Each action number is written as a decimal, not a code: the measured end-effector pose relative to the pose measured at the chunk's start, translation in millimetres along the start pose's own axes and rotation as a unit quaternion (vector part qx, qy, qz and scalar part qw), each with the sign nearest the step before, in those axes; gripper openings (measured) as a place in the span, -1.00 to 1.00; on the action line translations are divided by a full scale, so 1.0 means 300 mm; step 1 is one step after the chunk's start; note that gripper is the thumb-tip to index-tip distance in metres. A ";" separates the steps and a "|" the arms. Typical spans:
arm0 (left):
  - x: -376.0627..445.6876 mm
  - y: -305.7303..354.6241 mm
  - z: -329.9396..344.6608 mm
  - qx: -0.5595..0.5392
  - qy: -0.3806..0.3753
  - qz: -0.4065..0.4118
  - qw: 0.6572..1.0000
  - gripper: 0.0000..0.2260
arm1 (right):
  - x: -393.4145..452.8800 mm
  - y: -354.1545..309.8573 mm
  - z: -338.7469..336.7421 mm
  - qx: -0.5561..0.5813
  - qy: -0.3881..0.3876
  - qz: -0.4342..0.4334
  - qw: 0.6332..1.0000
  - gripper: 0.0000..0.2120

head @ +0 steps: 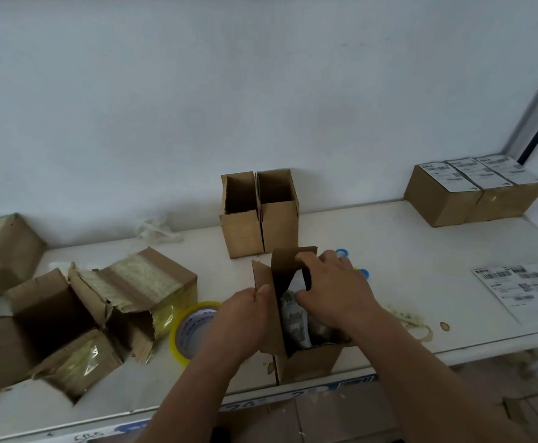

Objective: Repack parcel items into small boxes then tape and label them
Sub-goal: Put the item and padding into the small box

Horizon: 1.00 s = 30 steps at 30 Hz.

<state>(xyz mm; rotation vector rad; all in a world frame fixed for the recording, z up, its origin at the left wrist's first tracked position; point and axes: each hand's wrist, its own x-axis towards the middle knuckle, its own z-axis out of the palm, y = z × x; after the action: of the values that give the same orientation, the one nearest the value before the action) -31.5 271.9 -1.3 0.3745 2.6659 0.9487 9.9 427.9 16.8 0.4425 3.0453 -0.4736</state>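
Observation:
A small open cardboard box stands at the front edge of the white table. A grey wrapped item sits inside it. My left hand pinches the box's left flap. My right hand curls over the far flap, with its thumb down inside the box beside the item. A roll of clear tape with a yellowish rim lies just left of my left hand. A sheet of shipping labels lies at the right.
Two empty small boxes stand upright behind the one I hold. Three labelled boxes sit at the back right. Torn parcel boxes crowd the left side. Blue scissor handles peek out behind my right hand. Tape scraps lie at the right front.

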 end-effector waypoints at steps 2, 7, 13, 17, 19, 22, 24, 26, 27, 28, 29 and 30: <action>0.001 -0.006 -0.005 -0.012 0.004 -0.006 1.000 -0.56 | -0.002 0.000 0.000 -0.016 -0.026 -0.020 0.999 -0.40; 0.011 -0.028 -0.027 -0.034 0.013 -0.032 0.999 -0.58 | -0.015 0.013 0.013 -0.064 -0.086 -0.067 0.992 -0.39; 0.007 -0.047 -0.033 -0.052 0.010 -0.049 0.997 -0.59 | -0.006 0.010 0.035 -0.101 -0.078 -0.064 0.990 -0.43; -0.002 -0.036 -0.038 -0.045 0.019 -0.052 0.997 -0.58 | 0.000 0.005 0.039 -0.092 -0.077 -0.065 0.991 -0.43; -0.003 -0.037 -0.042 -0.045 0.012 -0.052 0.998 -0.58 | 0.004 0.004 0.038 -0.076 -0.076 -0.068 0.992 -0.40; -0.003 -0.042 -0.055 -0.053 -0.009 -0.054 0.997 -0.60 | 0.014 -0.009 0.028 -0.045 -0.084 -0.071 0.993 -0.40; -0.001 -0.043 -0.068 -0.057 -0.022 -0.053 0.997 -0.62 | 0.018 -0.023 0.019 -0.029 -0.088 -0.077 0.993 -0.46; 0.001 -0.045 -0.084 -0.052 -0.017 -0.050 0.997 -0.61 | 0.014 -0.041 0.004 -0.009 -0.079 -0.084 0.993 -0.56; 0.001 -0.047 -0.094 -0.039 0.003 -0.047 0.998 -0.61 | 0.012 -0.050 -0.007 0.008 -0.067 -0.088 0.994 -0.61; 0.002 -0.050 -0.108 -0.014 0.036 -0.039 0.998 -0.62 | 0.012 -0.061 -0.022 0.029 -0.050 -0.092 0.994 -0.65; 0.000 -0.050 -0.125 0.021 0.077 -0.026 0.996 -0.64 | 0.015 -0.075 -0.040 0.047 -0.034 -0.097 0.994 -0.69; -0.001 -0.049 -0.146 0.058 0.117 -0.010 0.991 -0.66 | 0.019 -0.095 -0.061 0.061 -0.022 -0.105 0.992 -0.72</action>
<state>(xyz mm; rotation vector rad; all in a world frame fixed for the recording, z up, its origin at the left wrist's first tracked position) -48.6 235.8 21.7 0.2752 2.9413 0.8823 -3.2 409.0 42.1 0.1132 3.0453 -0.6724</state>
